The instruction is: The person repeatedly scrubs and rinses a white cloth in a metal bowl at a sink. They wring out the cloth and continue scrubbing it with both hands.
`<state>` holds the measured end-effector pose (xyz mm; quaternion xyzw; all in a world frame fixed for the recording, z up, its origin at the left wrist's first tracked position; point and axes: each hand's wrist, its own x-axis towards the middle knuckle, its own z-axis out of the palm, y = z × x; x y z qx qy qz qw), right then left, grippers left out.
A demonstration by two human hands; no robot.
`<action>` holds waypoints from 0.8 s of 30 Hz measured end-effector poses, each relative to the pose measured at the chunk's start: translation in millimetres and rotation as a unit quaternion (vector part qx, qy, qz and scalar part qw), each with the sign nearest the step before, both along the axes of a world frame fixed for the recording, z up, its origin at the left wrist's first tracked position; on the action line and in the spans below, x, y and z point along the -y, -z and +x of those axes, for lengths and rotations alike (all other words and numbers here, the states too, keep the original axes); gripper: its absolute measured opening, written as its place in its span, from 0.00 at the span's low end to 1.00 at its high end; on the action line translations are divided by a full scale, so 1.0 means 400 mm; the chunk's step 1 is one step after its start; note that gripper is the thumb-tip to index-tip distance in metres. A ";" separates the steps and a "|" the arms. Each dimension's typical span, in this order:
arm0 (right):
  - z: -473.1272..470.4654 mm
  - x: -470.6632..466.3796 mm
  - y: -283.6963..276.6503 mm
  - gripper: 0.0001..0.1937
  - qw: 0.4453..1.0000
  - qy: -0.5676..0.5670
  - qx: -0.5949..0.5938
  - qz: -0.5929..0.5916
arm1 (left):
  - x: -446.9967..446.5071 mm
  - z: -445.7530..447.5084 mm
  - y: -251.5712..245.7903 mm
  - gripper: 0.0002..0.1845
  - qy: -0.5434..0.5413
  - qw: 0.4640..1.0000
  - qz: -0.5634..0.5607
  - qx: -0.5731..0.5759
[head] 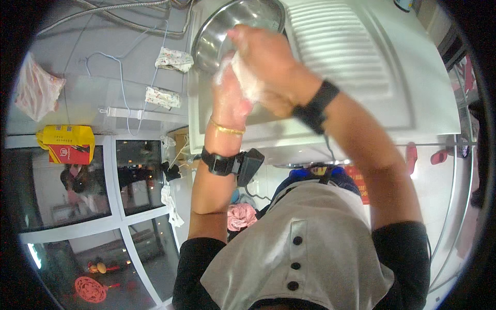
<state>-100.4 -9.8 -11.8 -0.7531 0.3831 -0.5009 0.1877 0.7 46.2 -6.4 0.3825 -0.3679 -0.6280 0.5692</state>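
Note:
Over a white laundry sink, my left hand [229,87] and my right hand [267,58] are close together on a wet, whitish cloth [246,79]. The cloth is bunched between them, and my right hand is closed over its upper part. Motion blurs the fingers, and white suds show on my left hand. Just beyond the hands, a round stainless steel basin [211,44] sits tilted in the sink. To the right of it lies the sink's ribbed washboard [341,50]. Both wrists wear black straps.
A wire hanger [122,77] with small patterned cloths [162,97] hangs at left, near metal flexible hoses [116,7]. A yellow and red bag [68,143] is by the window. Pink cloth [242,217] lies low beside me; red slippers [412,159] are on the floor at right.

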 end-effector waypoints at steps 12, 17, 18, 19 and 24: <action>-0.076 -0.007 -0.067 0.16 0.947 -0.253 0.100 0.170 | -0.055 0.103 -0.019 0.31 0.142 0.989 0.014 0.050; -0.058 -0.014 -0.074 0.16 0.976 -0.205 0.039 0.060 | -0.035 0.097 -0.038 0.37 0.139 0.988 0.017 0.063; -0.057 -0.008 -0.074 0.16 0.979 -0.195 0.038 0.039 | -0.026 0.119 -0.039 0.38 0.165 0.984 0.021 0.068; -0.055 -0.005 -0.076 0.17 0.982 -0.185 0.038 0.018 | -0.024 0.127 -0.038 0.38 0.178 0.981 0.005 0.076; -0.031 -0.036 -0.094 0.18 0.990 -0.120 0.036 -0.062 | -0.020 0.108 -0.023 0.35 0.157 0.978 -0.073 0.114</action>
